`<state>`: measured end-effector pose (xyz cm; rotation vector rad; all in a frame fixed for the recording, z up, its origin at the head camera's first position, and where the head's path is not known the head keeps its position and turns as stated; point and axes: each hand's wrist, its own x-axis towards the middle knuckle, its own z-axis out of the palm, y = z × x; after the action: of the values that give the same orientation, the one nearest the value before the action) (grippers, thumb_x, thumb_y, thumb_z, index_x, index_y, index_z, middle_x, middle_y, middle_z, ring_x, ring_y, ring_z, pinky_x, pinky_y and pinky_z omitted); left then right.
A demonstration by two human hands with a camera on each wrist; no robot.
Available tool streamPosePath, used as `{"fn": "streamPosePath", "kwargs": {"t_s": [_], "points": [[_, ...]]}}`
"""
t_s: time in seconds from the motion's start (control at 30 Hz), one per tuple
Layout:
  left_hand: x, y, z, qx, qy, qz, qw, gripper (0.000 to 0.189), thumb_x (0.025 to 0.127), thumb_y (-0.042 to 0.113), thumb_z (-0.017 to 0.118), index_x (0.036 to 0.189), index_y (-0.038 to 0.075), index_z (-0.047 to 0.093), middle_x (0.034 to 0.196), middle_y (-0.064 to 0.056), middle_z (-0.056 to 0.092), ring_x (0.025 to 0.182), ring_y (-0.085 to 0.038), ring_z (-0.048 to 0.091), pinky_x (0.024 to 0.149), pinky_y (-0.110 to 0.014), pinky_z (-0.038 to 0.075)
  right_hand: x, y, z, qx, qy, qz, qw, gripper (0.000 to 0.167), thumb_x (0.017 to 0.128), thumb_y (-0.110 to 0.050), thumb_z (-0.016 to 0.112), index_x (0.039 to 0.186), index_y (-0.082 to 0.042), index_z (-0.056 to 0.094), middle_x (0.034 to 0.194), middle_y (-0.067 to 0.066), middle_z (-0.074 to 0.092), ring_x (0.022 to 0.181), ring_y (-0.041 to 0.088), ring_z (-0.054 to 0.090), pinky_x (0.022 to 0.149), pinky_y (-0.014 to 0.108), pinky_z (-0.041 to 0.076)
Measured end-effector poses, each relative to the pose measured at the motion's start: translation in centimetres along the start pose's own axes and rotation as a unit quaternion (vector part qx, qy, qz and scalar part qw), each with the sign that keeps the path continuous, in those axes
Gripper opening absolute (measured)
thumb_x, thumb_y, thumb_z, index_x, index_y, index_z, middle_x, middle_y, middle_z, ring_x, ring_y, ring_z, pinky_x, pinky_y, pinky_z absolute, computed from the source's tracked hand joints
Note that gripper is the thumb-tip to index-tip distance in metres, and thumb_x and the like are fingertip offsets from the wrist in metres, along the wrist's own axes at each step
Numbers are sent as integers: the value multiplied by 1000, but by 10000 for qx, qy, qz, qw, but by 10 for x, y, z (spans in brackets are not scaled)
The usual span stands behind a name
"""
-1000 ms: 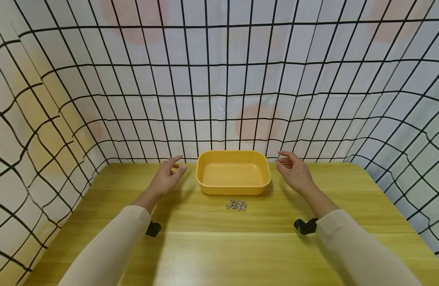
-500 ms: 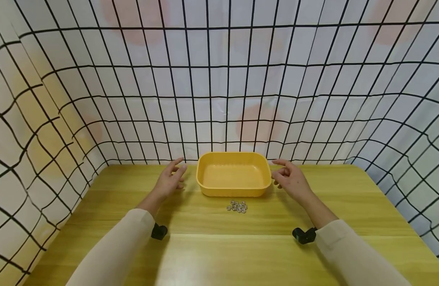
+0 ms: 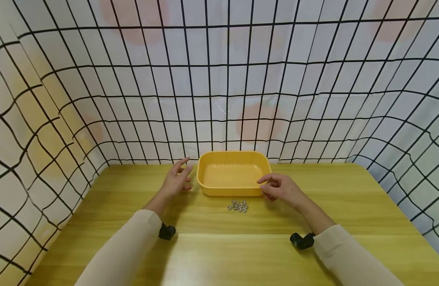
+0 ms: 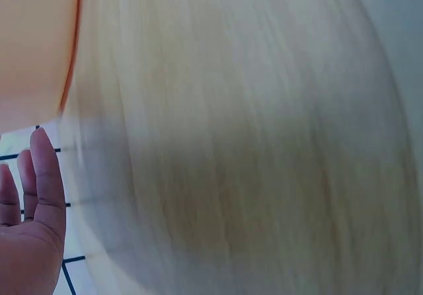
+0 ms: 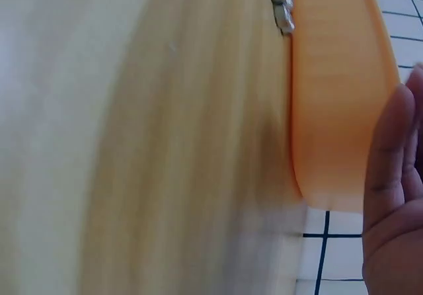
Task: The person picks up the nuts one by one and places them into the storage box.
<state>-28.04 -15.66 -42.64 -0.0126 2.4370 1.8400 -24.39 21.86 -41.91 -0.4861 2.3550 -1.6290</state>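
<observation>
Nearest on my feed, the yellowish wood-grain desk [image 3: 233,250] carries a cluster of small, shiny silver pieces [image 3: 239,206], left of the right hand's [image 3: 283,190] loosely bent fingers. Those fingers are at the near right corner of a yellow, rounded rectangular plastic tray [image 3: 230,191]; I can't tell if they touch it. The left hand's [image 3: 175,181] fingers, slightly spread, are just beside its left end. Beyond all fingers hangs a white, black-gridded backdrop [image 3: 217,81].

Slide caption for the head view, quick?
Left hand beside a yellow tray, right hand near its front right corner, small shiny pieces before it.
</observation>
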Motion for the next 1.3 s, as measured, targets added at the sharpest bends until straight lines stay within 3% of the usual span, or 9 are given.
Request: {"fn": "streamPosePath", "kwargs": {"t_s": [0.23,0.53,0.7,0.97,1.3], "points": [[2,-3,6,53,20,-129,9999,57,105,44,53,158,29,39,133,-17,49,97,-24,56,68,-28,62,-5,-6,11,-145,-588,297,9977,39,100,-22,66,122,11,63,93,14,73,80,21,69,73,32,63],[3,-7,17,-193,54,-194,9996,58,104,46,54,158,31,38,155,-16,41,120,-36,61,70,-33,64,-6,-3,31,-276,-840,752,9932,33,98,-17,67,118,9,64,90,13,73,76,17,68,70,32,62],[4,-8,24,-413,161,-159,9989,58,105,41,56,159,28,38,160,-17,36,130,-41,58,68,-32,63,-5,0,38,-443,-674,970,9920,31,96,-18,70,117,5,65,94,11,74,79,17,69,71,33,62],[1,-8,33,-504,218,-85,9985,58,104,38,57,158,26,39,160,-15,39,137,-38,51,64,-30,62,-5,2,50,-968,-225,962,9904,23,92,-17,73,109,-1,69,80,6,66,67,16,58,60,29,54],[3,-12,47,-865,316,-184,9956,54,104,36,59,155,32,44,163,-13,35,131,-37,53,56,-24,57,-1,1,62,-1694,158,860,9817,13,88,-14,73,99,-7,72,74,1,63,61,13,55,56,27,46]]}}
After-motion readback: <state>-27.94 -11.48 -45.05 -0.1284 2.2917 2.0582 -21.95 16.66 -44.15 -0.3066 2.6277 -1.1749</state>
